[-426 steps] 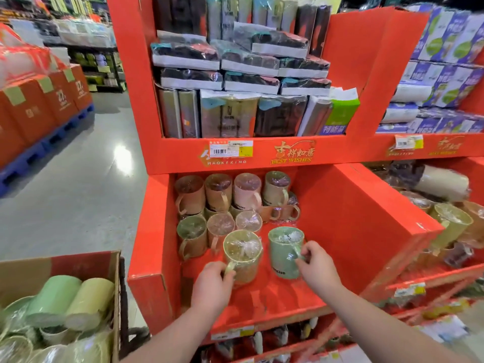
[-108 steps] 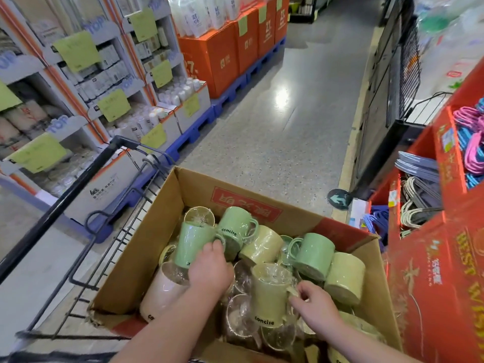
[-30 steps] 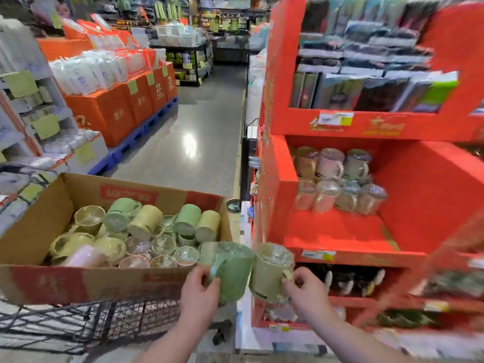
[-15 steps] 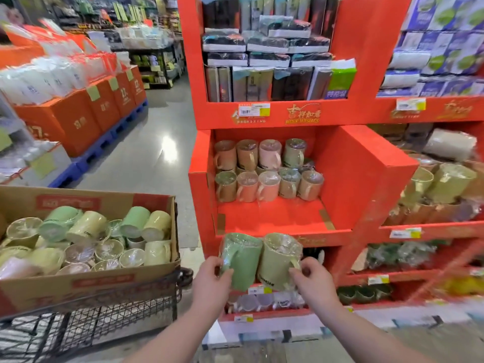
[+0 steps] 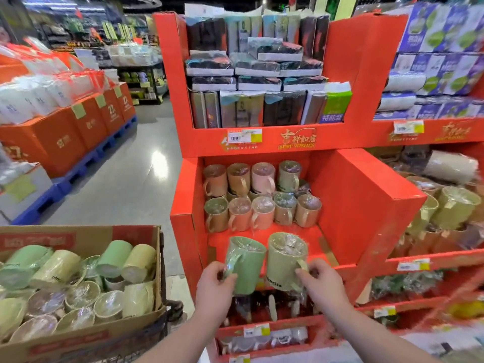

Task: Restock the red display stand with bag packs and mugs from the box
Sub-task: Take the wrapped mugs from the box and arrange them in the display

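Note:
My left hand [image 5: 215, 280] grips a wrapped green mug [image 5: 246, 265] by its handle. My right hand [image 5: 318, 280] grips a wrapped pale yellow-green mug [image 5: 284, 260] by its handle. Both mugs hang upright just in front of the red display stand's [image 5: 366, 205] middle shelf, over its front lip. Several wrapped mugs [image 5: 262, 200] stand in rows at the back of that shelf. Bag packs [image 5: 256, 87] fill the top shelf. The cardboard box [image 5: 86, 237] of wrapped mugs sits at lower left on a cart.
A second red stand [image 5: 445, 132] with tissue packs and mugs adjoins on the right. Orange pallet boxes [image 5: 65, 132] line the aisle at left, beyond grey floor. Lower shelves under my hands hold small wrapped goods.
Over the last second I turned from the box toward the stand. Both hands lifted the two mugs up and forward, from below the shelf to its front lip.

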`<state>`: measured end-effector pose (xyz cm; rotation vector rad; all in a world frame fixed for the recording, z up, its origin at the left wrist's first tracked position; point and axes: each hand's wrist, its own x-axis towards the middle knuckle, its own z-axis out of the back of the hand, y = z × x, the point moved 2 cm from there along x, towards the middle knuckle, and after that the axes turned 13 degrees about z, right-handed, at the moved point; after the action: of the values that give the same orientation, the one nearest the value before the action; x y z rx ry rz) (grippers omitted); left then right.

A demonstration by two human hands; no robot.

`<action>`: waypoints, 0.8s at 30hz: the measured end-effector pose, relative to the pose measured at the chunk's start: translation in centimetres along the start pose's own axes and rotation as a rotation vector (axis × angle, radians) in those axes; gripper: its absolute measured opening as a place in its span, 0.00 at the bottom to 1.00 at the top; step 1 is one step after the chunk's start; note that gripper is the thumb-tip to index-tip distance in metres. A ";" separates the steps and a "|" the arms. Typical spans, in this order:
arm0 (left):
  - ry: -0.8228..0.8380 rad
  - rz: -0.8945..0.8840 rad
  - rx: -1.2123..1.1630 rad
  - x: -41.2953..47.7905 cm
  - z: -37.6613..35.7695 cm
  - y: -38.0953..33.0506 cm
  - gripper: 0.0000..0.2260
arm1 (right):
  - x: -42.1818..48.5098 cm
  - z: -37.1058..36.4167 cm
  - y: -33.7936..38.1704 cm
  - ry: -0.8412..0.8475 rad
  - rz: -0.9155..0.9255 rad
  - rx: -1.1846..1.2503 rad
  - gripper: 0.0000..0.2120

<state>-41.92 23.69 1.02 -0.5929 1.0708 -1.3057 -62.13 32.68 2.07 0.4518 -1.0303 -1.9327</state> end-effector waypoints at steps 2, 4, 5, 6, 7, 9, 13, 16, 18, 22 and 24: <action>0.006 -0.005 -0.010 1.6 0.2 -0.6 0.04 | 2.1 -0.4 0.4 -0.014 0.020 -0.029 0.11; 0.018 -0.007 -0.007 3.1 0.4 -0.7 0.04 | 3.8 -1.2 0.8 -0.001 0.010 -0.022 0.10; 0.023 -0.005 0.002 3.8 0.4 -0.5 0.05 | 4.6 -1.8 1.0 0.008 0.004 -0.014 0.09; 0.027 0.004 0.005 4.2 0.6 -0.3 0.05 | 5.4 -2.2 1.1 0.010 0.006 -0.018 0.09; 0.029 0.007 -0.006 4.8 0.7 -0.1 0.06 | 6.2 -2.7 1.2 0.003 0.016 -0.041 0.08; 0.026 0.006 -0.033 5.8 0.8 0.5 0.06 | 7.8 -3.7 1.4 -0.016 0.029 -0.078 0.09; 0.059 -0.019 0.025 6.6 0.8 1.3 0.08 | 10.4 -5.8 1.5 0.007 0.002 -0.078 0.08; 0.058 -0.053 0.046 6.3 0.8 1.5 0.09 | 11.9 -7.3 1.6 0.056 -0.001 -0.068 0.07; 0.053 -0.061 0.047 6.3 0.8 1.6 0.10 | 12.9 -8.4 1.8 0.093 0.004 -0.048 0.06; -0.017 -0.043 0.014 6.4 0.6 2.0 0.14 | 14.7 -10.9 2.1 0.188 0.012 -0.034 0.05; -0.047 -0.017 -0.001 6.2 0.3 2.0 0.15 | 15.5 -11.9 2.0 0.246 0.027 -0.039 0.06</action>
<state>-41.21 18.14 -2.35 -0.6320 1.0299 -1.2997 -61.97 13.49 -2.14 0.6331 -0.8342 -1.8173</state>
